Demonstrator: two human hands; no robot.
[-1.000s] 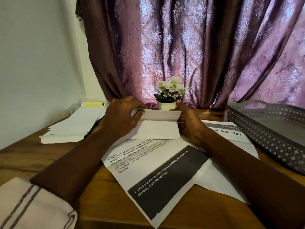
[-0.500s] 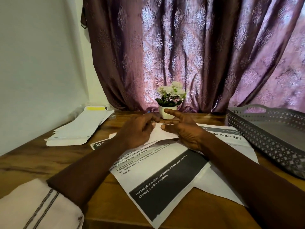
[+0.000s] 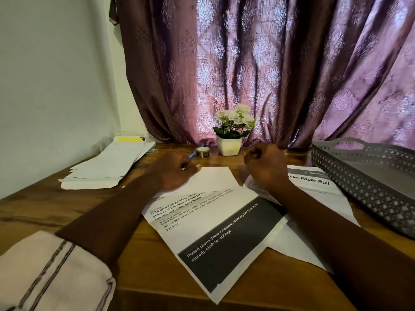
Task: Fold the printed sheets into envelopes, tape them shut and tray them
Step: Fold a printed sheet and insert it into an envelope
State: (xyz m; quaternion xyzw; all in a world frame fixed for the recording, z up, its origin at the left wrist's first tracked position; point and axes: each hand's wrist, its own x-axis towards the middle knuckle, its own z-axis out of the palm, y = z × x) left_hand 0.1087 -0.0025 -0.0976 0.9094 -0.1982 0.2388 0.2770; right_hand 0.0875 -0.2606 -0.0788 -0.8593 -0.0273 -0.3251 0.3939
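While my left hand (image 3: 173, 173) curls, grip unclear, on the crisp folded sheet (image 3: 215, 179), my right hand (image 3: 267, 164) fists empty.

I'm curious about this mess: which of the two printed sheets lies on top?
The black-banded sheet reading Potted plants; its right edge covers the Toilet Paper Roll sheet.

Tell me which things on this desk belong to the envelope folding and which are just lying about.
Job: folded sheet, printed sheets, tape roll, grey tray, probably the paper stack.
Lying about: flower pot, curtain.
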